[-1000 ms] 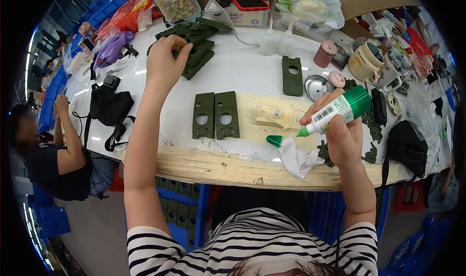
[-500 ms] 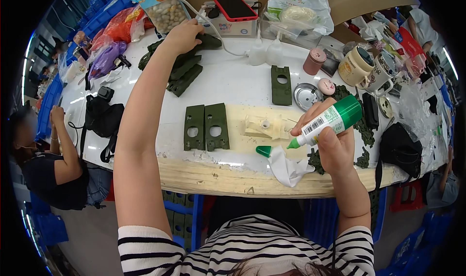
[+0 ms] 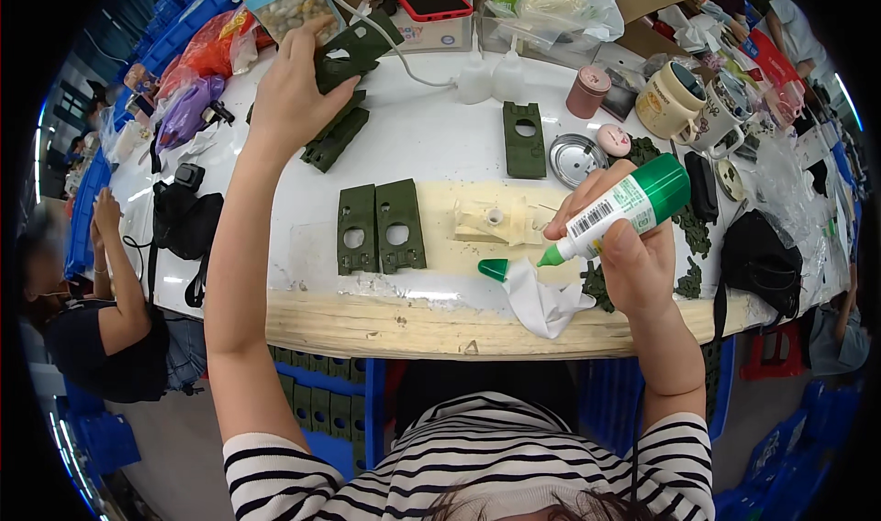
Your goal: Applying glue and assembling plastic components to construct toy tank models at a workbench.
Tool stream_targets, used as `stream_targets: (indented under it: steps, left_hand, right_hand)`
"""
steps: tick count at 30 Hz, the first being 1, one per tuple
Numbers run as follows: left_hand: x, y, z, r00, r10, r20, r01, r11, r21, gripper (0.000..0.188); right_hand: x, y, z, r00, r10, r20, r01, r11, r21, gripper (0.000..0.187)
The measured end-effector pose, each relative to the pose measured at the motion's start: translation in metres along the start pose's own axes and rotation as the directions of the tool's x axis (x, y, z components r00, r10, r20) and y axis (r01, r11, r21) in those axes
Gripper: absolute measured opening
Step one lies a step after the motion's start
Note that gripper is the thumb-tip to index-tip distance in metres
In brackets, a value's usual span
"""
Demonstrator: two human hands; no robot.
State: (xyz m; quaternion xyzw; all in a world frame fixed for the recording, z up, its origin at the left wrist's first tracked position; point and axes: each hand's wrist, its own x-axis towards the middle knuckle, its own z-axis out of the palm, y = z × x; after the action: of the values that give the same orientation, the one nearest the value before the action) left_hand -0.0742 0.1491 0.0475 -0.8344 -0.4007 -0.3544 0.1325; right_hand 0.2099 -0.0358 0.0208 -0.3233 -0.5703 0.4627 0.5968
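Observation:
At the far left of the table, my left hand (image 3: 295, 99) grips a dark green plastic plate (image 3: 367, 46) between thumb and fingers, tilted above other green plates (image 3: 336, 140). My right hand (image 3: 636, 260) is wrapped round a white glue bottle (image 3: 606, 211) with a green base, its light green nozzle pointing down and left. Beneath the nozzle lie a crumpled white cloth (image 3: 543, 303) and a dark green cap (image 3: 493, 269). Two green plates with round holes, one left (image 3: 357, 237) and one right (image 3: 400, 232), rest side by side near a cream-coloured fixture (image 3: 494, 218).
Another green plate (image 3: 524, 145) lies farther back, near two small white squeeze bottles (image 3: 491, 79). A round metal dish (image 3: 577, 160), a pink tin (image 3: 587, 93) and mugs (image 3: 670, 104) crowd the right. A white cable (image 3: 404, 55) crosses behind my left hand. A person sits at left.
My left hand has shifted left and lifted a green plate up off the pile, tilting it. The glue bottle stays in my right hand, barely moved; the whole view has shifted slightly.

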Motion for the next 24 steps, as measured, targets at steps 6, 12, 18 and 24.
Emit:
stream_targets:
  steps: [6, 12, 18, 24]
  left_hand:
    - [-0.031, 0.083, -0.036, 0.970, -0.210, 0.127, 0.244, 0.864, -0.440, 0.050]
    - [-0.043, 0.065, -0.028, 0.941, -0.308, 0.137, 0.336, 0.891, -0.304, 0.050]
    - [-0.051, 0.020, -0.012, 0.912, -0.350, 0.215, 0.282, 0.914, 0.293, 0.052]
    - [-0.060, 0.013, -0.017, 0.949, -0.284, 0.136, 0.228, 0.918, 0.325, 0.044]
  right_hand:
    - [0.008, 0.000, -0.017, 0.986, -0.142, 0.091, 0.129, 0.982, 0.135, 0.037]
    - [0.008, -0.007, -0.015, 0.995, -0.076, 0.061, 0.075, 0.997, 0.018, 0.047]
    - [0.006, -0.006, -0.013, 0.996, -0.059, 0.064, 0.058, 0.998, 0.017, 0.046]
    - [0.006, -0.005, -0.011, 0.995, -0.071, 0.075, 0.069, 0.997, 0.032, 0.044]
